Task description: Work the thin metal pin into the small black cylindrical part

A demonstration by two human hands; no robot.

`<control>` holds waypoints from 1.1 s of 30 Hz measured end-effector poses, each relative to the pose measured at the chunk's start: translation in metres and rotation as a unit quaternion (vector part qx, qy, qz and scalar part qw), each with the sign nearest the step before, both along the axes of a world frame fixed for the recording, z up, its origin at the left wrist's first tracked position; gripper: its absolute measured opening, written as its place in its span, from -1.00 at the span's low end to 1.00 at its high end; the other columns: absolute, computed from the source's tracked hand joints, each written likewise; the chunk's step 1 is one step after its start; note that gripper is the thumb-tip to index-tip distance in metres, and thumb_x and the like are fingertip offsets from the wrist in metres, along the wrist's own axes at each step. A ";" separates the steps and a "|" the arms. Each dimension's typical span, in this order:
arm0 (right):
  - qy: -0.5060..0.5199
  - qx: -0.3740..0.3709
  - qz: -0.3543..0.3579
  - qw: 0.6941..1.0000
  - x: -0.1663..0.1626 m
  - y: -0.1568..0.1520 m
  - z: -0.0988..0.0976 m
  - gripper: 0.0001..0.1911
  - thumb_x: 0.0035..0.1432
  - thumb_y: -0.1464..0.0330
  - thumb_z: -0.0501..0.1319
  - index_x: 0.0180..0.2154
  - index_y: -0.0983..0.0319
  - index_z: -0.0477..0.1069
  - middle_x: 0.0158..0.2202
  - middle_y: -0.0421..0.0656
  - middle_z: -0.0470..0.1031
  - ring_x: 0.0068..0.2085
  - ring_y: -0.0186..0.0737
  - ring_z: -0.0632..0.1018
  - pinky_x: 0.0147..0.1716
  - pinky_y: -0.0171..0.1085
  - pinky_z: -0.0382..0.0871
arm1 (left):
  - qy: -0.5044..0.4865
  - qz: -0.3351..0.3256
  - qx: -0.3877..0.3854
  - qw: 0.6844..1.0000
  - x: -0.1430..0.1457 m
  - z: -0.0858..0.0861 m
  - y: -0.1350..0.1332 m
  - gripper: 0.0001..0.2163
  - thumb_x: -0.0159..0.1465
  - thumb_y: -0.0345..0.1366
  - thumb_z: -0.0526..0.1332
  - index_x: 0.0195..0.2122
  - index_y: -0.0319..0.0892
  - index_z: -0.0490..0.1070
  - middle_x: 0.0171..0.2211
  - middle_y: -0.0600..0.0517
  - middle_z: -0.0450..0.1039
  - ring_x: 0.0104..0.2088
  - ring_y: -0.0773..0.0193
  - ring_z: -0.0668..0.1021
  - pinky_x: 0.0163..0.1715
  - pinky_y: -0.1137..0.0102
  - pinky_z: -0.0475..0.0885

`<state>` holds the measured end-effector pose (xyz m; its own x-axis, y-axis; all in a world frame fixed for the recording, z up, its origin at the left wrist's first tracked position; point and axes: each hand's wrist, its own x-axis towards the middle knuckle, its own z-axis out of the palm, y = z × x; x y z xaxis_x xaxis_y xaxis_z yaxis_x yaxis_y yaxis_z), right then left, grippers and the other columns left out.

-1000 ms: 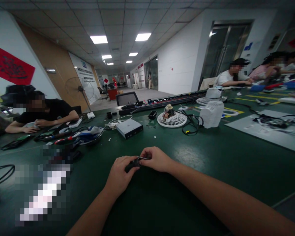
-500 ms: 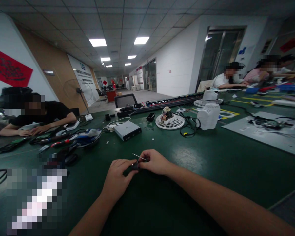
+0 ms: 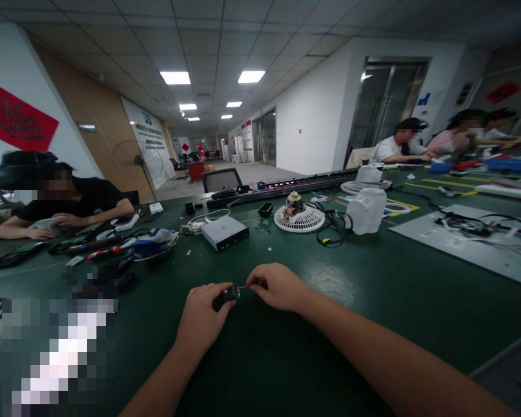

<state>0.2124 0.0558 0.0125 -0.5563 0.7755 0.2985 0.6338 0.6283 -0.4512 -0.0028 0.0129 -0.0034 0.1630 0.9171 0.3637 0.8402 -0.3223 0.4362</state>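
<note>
Above the green table, my left hand (image 3: 206, 315) is closed round a short black cylinder (image 3: 226, 297), whose round end has a bright rim and faces right. My right hand (image 3: 280, 286) pinches a thin metal rod (image 3: 242, 287) between thumb and fingers. The rod's tip points left, at the rim of the cylinder; whether it is inside cannot be made out. Something dark shows within my right fingers, mostly hidden. Beyond both hands lies a grey metal disc drive (image 3: 226, 229) with a black front.
Behind are a round white fan grille (image 3: 301, 221) carrying a motor, a white plastic housing (image 3: 365, 211), cables and a small black tray (image 3: 266, 209). Tools and a blue bundle (image 3: 154, 243) lie left, near a co-worker (image 3: 82, 200). A grey panel (image 3: 464, 246) lies right.
My right hand has turned the rod from pointing up and left to nearly level, toward the cylinder's end. My hands have separated slightly, and the cylinder's rim now shows.
</note>
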 end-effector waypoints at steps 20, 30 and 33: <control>-0.065 -0.014 -0.046 0.997 -0.001 -0.004 0.004 -0.79 0.10 0.35 0.17 -0.25 0.15 0.56 -0.28 -0.16 0.59 -0.27 -0.20 0.55 -0.29 -0.29 0.34 | 0.010 -0.016 -0.008 1.000 0.002 0.001 -0.002 -0.75 0.18 -0.27 0.27 -0.09 0.00 0.51 -0.16 0.07 0.56 -0.13 0.14 0.55 -0.08 0.19 0.38; -0.059 -0.048 -0.013 0.997 -0.001 -0.003 0.002 -0.81 0.07 0.37 0.18 -0.28 0.17 0.55 -0.31 -0.17 0.59 -0.30 -0.23 0.56 -0.34 -0.33 0.33 | 0.020 -0.036 -0.026 0.999 0.006 0.004 -0.005 -0.74 0.18 -0.27 0.26 -0.09 0.02 0.52 -0.17 0.06 0.56 -0.14 0.14 0.54 -0.08 0.19 0.37; -0.049 -0.067 -0.017 0.996 -0.001 -0.003 0.002 -0.83 0.08 0.36 0.19 -0.30 0.19 0.54 -0.33 -0.17 0.59 -0.31 -0.23 0.56 -0.36 -0.33 0.32 | 0.018 -0.035 -0.026 0.999 0.007 0.004 -0.006 -0.73 0.19 -0.26 0.24 -0.07 0.02 0.51 -0.15 0.06 0.56 -0.13 0.12 0.54 -0.08 0.17 0.37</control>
<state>0.2112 0.0532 0.0150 -0.5504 0.8237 0.1364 0.6993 0.5441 -0.4637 0.0040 0.0070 0.0002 0.2401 0.9205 0.3082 0.8313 -0.3589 0.4244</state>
